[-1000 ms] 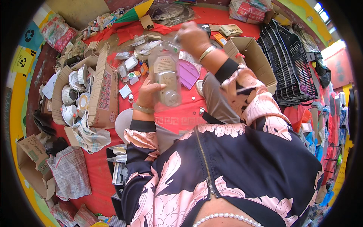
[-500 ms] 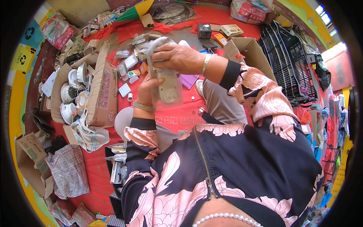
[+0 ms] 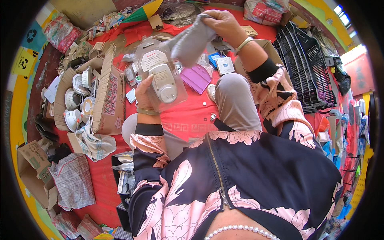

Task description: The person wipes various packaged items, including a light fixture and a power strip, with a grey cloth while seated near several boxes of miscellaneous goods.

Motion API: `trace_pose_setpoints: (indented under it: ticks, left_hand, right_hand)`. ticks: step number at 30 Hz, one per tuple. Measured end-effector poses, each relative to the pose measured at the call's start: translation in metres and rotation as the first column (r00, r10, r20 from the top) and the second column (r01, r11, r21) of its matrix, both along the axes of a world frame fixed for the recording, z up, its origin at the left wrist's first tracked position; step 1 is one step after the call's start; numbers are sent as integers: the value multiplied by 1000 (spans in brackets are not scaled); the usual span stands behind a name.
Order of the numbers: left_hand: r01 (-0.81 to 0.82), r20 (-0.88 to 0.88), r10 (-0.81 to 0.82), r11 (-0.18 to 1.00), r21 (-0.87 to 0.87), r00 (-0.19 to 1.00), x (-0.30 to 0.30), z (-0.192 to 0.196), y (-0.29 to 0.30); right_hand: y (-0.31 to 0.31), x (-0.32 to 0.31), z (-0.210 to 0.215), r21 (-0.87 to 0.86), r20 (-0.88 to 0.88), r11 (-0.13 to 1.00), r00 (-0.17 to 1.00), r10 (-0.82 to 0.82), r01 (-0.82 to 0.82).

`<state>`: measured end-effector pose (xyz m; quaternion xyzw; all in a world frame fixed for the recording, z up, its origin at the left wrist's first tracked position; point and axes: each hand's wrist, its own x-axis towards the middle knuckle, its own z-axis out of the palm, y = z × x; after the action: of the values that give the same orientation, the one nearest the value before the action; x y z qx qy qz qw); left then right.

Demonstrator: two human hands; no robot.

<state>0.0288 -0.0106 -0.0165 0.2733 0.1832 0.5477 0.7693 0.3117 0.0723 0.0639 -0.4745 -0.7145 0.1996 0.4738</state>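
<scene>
My left hand (image 3: 145, 95) grips a clear plastic blister pack (image 3: 178, 85) by its left edge, thumb over the front. Inside the pack sits a pale, rounded device (image 3: 163, 78), with a printed card above it. Raised to the upper right, my right hand (image 3: 228, 26) pinches a grey cloth (image 3: 193, 43) at its top. The cloth hangs down and left, its lower part blurred, over or just beside the pack's upper right corner; I cannot tell whether they touch.
A cardboard box (image 3: 105, 96) of white round lamp fittings stands on the left. Beyond the pack lie a purple plastic piece (image 3: 196, 79) and a white square device (image 3: 225, 65) on the red mat. Black crates (image 3: 300, 68) and an open carton (image 3: 276, 52) occupy the right.
My right hand has lifted away from the pack, up and to the right, carrying the grey cloth. The pack's front is now uncovered, and my left hand has shifted slightly left.
</scene>
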Motion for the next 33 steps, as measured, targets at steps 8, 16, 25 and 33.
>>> trace_pose_setpoints:
  ticks: [8,16,25,33]
  left_hand:
    - [-3,35,3,1000,4,999,6,-8,8]
    - [-62,22,62,998,11,998,-1,-3,2]
    - [-111,21,111,994,23,994,-4,-9,3]
    - [-184,57,180,979,85,982,-14,-3,3]
  right_hand:
    - [-25,-104,-26,264,430,964,899,-85,-35]
    - [-56,-117,-48,420,337,903,940,-57,-96]
    - [-74,-95,-40,-28,376,969,895,238,-246]
    - [-52,-46,-24,-388,167,898,942,292,-209]
